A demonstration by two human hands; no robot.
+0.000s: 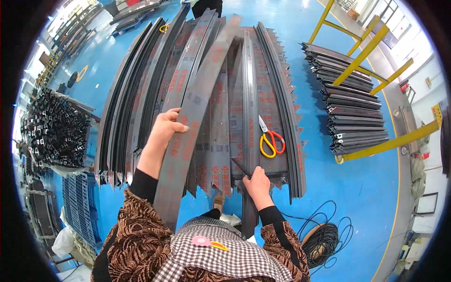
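My left hand (165,128) grips the edge of a long dark metal profile strip (195,113) wrapped in film with red print, lifted at an angle over a wide stack of similar strips (225,108). My right hand (257,184) is closed on a thin dark blade-like tool (240,167) at the near end of an upright narrow strip (249,117). Scissors with red and yellow handles (269,139) lie on the stack, just beyond my right hand.
A second stack of dark profiles (350,108) rests on a yellow rack (371,44) at the right. Coiled black cable (322,239) lies on the blue floor at lower right. A bundle of profile ends (54,129) and a blue crate (80,204) sit at the left.
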